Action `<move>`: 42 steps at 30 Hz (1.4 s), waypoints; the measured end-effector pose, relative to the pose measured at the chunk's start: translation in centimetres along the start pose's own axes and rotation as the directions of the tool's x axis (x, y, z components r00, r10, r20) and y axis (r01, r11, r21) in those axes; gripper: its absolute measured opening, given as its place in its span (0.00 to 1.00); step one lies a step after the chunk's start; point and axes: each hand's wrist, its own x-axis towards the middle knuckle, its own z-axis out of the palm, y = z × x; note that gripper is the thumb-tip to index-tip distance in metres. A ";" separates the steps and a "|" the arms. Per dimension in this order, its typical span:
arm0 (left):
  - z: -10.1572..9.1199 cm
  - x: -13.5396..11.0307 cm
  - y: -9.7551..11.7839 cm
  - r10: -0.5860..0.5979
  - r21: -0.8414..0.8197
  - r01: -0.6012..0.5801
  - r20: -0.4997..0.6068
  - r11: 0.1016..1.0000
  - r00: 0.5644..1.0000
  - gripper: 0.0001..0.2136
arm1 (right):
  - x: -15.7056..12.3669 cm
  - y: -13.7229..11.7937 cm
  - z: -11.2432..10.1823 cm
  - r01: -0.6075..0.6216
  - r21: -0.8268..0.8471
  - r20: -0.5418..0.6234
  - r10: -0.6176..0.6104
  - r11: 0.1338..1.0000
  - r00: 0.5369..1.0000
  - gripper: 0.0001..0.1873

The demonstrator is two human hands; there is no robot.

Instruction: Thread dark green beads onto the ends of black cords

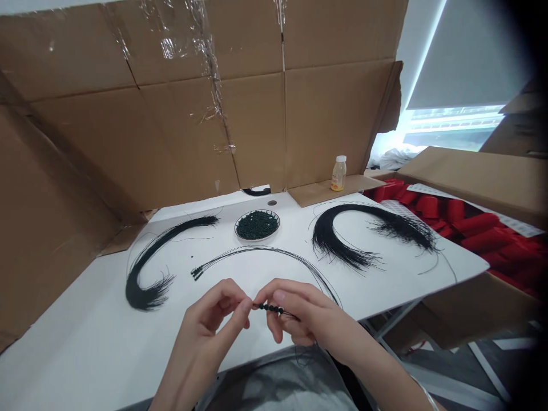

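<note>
Between my two hands is a black cord with several dark green beads (270,308) strung in a row near its end. My left hand (220,319) pinches the tip of the cord between thumb and forefinger. My right hand (299,311) closes around the cord just behind the beads, and the tail runs on under its fingers. Just beyond the hands lies a thin bundle of beaded cords (257,248), their beaded ends at the left. Farther back, a round dish (278,229) holds a heap of loose dark green beads (257,224).
Thick bundles of black cord curve at the left (141,297) and right (325,228) of the white table (85,342). A small bottle (338,174) stands on cardboard at the back. Cardboard walls (180,131) enclose the table. An open box with red rolls (475,222) sits at the right.
</note>
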 end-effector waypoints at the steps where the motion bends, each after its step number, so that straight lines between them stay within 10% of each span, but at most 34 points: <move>1: 0.0 -0.1 0.0 -0.005 0.003 0.005 0.007 1.000 1.000 0.12 | 0.0 0.0 0.0 0.002 -0.042 -0.008 -0.003 0.999 1.000 0.17; 42: -0.5 -1.7 -0.1 -0.032 -0.146 0.022 -0.072 0.989 0.997 0.06 | -1.4 -1.3 -0.9 -0.034 -0.223 -0.078 0.017 0.974 0.997 0.17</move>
